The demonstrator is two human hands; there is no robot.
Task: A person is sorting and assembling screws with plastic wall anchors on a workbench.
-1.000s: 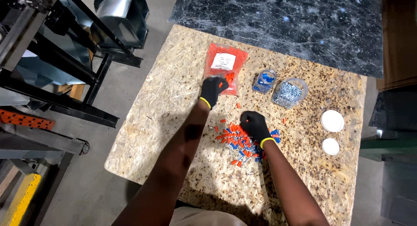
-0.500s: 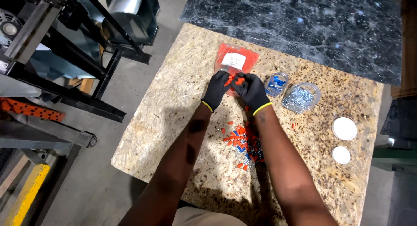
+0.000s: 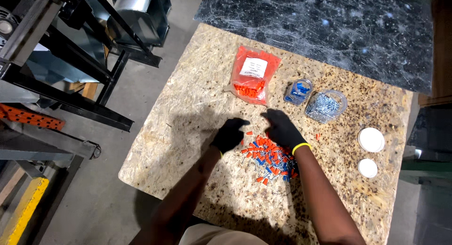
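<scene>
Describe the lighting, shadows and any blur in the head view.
Head view: light from above and behind throws the person's shadow across the board; the gloved left hand and right hand are slightly motion-blurred; the orange bag shows faint plastic glare; the pile of small parts stays fairly sharp.

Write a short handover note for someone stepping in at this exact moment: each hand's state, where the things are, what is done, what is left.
Left hand: gloved, empty, at the left edge of the mixed pile of orange and blue connectors and screws.
Right hand: gloved, over the pile's top edge; whether it holds anything cannot be seen.
Beyond the pile: orange bag, jar of blue pieces, jar of screws. Two white lids lie to the right.
Done: some pieces sit in each container.
Left: the pile is unsorted.
</scene>
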